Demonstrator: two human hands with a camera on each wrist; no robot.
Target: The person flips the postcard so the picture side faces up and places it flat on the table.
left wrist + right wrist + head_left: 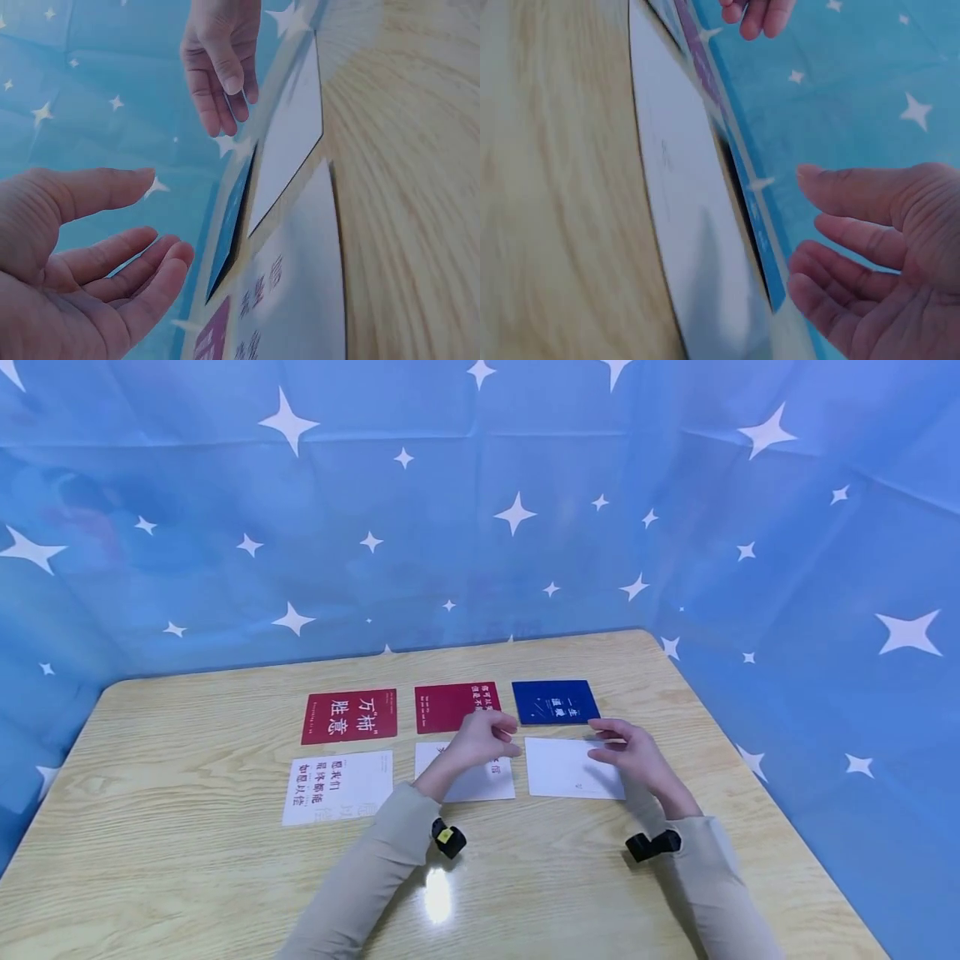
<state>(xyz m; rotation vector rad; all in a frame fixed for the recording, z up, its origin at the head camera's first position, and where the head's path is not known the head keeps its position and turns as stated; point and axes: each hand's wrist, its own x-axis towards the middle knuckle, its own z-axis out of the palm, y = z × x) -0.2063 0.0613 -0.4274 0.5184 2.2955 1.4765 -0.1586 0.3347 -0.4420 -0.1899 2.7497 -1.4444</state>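
Six cards lie in two rows on the wooden table. My left hand (483, 742) hovers over the middle column, hiding part of the red card (453, 706) and the white card with dark writing (472, 783). Its fingers are loosely bent with nothing between them, as the left wrist view shows. Above the right edge of the nearly blank white card (566, 768) is my right hand (633, 756), also holding nothing, thumb apart from the fingers. Just behind that card lies a blue card (555, 702). In the right wrist view, the right hand (877, 262) stands clear of the white card (682, 187).
To the left are another red card (349, 717) with large white characters and a white card (341, 785) with dark characters. A blue cloth (450, 527) with white stars hangs behind and to the right of the wooden table (172, 827).
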